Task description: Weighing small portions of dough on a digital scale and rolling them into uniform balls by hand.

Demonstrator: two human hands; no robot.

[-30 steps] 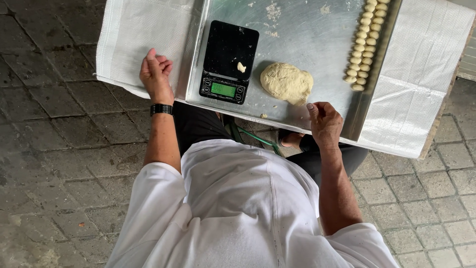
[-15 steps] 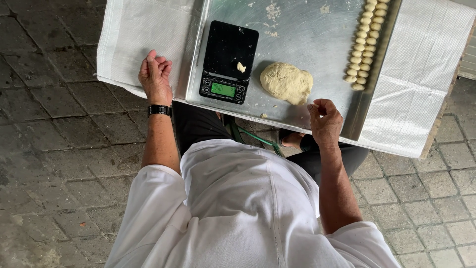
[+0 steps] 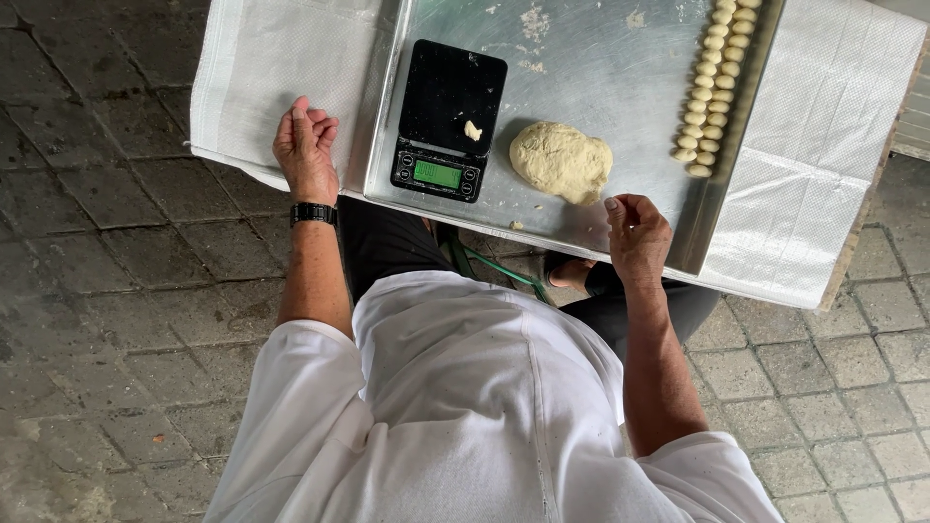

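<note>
Tray (image 3: 601, 87): sheet metal, smooth, dull sheen, dusted with flour. Scale (image 3: 449, 118): black plastic, matt top, glossy lit display. Dough lump (image 3: 561, 161): pale, soft, rough-textured. Dough pieces (image 3: 712, 87): pale, smooth, matt. Cover (image 3: 262, 68) on the surface: white woven sacking, slightly shiny. Floor (image 3: 107, 291): grey stone pavers, rough, matt. Shirt (image 3: 465, 407): white cloth, matt.

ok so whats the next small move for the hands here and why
Probably the right hand reaches to the dough lump and pinches off more: only a small bit of dough sits on the scale, and both hands look empty. The left hand rests on the white cloth.
</note>
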